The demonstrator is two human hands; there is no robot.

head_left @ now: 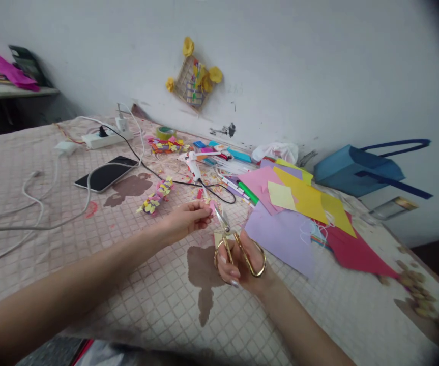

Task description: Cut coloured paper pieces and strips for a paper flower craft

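Note:
My right hand [242,264] grips gold-handled scissors [234,244], fingers through the loops, blades pointing up and left. My left hand [188,219] pinches a small pink paper piece [211,206] right at the blade tips. Both hands hover over a quilted beige bedspread [166,300]. A string of small colourful paper bits [156,195] lies just beyond my left hand.
Loose coloured paper sheets [299,213] lie to the right, with a blue bag [360,168] behind them. A glue gun [193,163], markers [242,189], tape roll [166,132], phone [105,174], power strip [107,138] and white cables [32,213] are spread farther back. A paper craft [196,79] hangs on the wall.

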